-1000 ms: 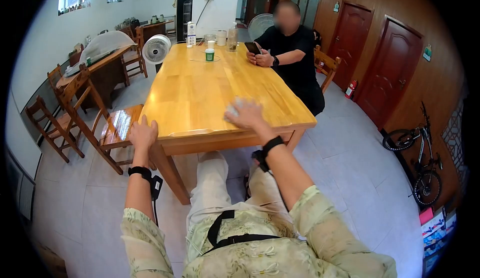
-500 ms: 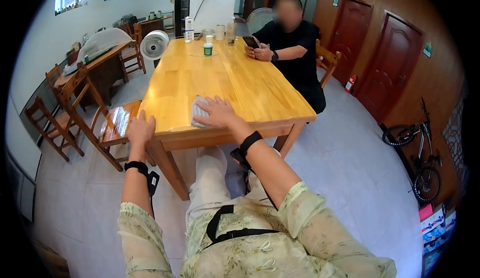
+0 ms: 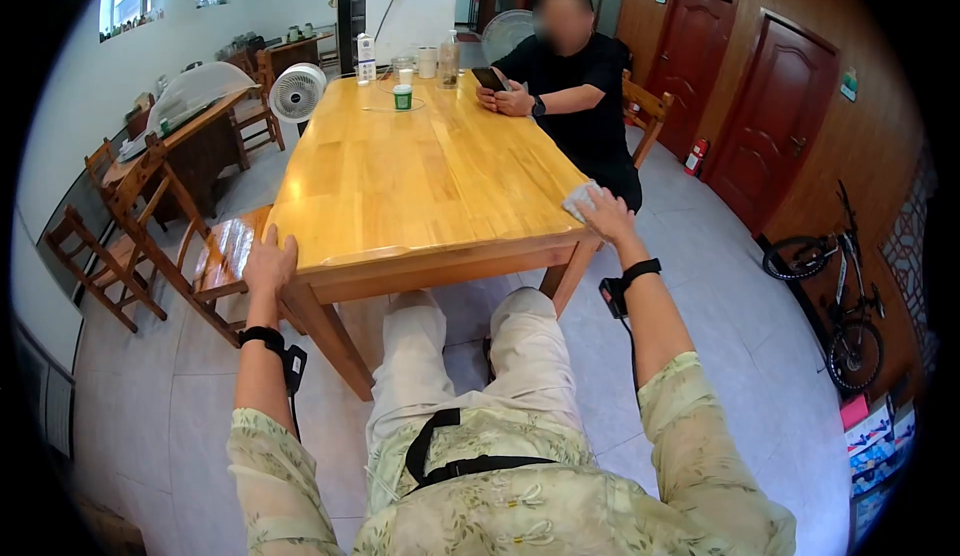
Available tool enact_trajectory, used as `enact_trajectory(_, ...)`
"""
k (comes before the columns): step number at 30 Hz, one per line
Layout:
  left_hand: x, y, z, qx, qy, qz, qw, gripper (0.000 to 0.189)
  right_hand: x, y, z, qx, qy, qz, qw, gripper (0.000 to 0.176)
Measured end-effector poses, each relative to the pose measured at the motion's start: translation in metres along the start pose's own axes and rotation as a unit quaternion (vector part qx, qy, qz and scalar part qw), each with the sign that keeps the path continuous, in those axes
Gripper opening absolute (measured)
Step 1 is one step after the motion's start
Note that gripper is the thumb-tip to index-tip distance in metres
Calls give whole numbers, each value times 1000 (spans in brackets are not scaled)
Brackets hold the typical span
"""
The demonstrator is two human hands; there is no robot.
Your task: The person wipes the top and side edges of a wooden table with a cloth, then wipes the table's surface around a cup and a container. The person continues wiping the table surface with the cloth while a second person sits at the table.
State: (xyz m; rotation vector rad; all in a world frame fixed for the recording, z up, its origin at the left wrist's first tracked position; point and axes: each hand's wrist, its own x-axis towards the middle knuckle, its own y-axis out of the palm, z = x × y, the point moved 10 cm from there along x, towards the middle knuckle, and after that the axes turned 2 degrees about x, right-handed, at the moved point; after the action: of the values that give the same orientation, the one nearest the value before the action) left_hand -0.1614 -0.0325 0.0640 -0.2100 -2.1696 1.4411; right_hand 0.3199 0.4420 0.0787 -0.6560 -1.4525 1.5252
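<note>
At the near right corner of the wooden table (image 3: pixel 400 186), my right hand (image 3: pixel 610 218) presses on a folded light grey cloth (image 3: pixel 579 199) with its fingers over it. Part of the cloth is hidden under the fingers. My left hand (image 3: pixel 270 264) rests against the table's near left corner, fingers stretched along the edge, holding nothing. Both wrists carry black straps with small dark devices.
Toward the far end stand a green cup (image 3: pixel 402 98), a white carton (image 3: pixel 366 58) and a glass bottle (image 3: pixel 448 60). A person (image 3: pixel 570 66) sits at the right side holding a phone (image 3: pixel 490 79). A wooden chair (image 3: pixel 215 246) stands close on the left.
My right hand has slid the cloth rightward along the near edge, from the left-middle to the right corner. My left hand stays at the left corner. The view has shifted slightly.
</note>
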Motion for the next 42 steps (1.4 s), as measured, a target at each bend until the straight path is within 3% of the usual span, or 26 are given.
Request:
enact_trajectory(4, 4, 7, 2, 10, -2, 14, 1000, 68, 3, 6, -26, 72, 63, 13, 995, 77)
enact_trajectory(9, 3, 11, -3, 20, 7, 77, 997, 74, 9, 6, -8, -9, 52, -17, 998, 74)
enact_trajectory(12, 10, 19, -1, 26, 22, 71, 997, 73, 10, 13, 45, -54, -16, 7, 998, 71)
enact_trajectory(14, 10, 19, 1, 41, 8, 75, 996, 72, 10, 25, 99, -27, -105, -28, 994, 70)
enact_trajectory(18, 10, 18, 1, 71, -6, 79, 994, 72, -20, 39, 229, -15, -210, -3, 978, 76)
enact_trajectory(25, 7, 15, 1, 49, -10, 66, 997, 69, -103, 51, 405, 48, -328, 18, 943, 80)
enact_trajectory(29, -3, 1, -10, 95, -16, 46, 994, 64, -154, 45, 459, 85, -407, -66, 907, 73)
enact_trajectory(30, 0, 4, -6, 95, -19, 45, 994, 64, -163, 40, 466, 100, -428, -96, 893, 70)
enact_trajectory(32, 6, 10, -26, 142, 99, -10, 985, 63, -170, 36, 468, 115, -438, -114, 884, 66)
enact_trajectory(33, 6, 12, -27, 94, 112, 14, 989, 63, -174, 31, 466, 129, -446, -130, 876, 63)
enact_trajectory(34, 6, 10, -27, 94, 110, 11, 989, 63, -176, 29, 464, 129, -449, -132, 874, 63)
enact_trajectory(36, 4, 16, -24, 52, 86, 91, 991, 68, -177, 27, 455, 159, -455, -104, 870, 61)
enact_trajectory(42, -6, 3, -30, 71, 65, 108, 990, 84, -164, 24, 407, 148, -426, -112, 885, 60)
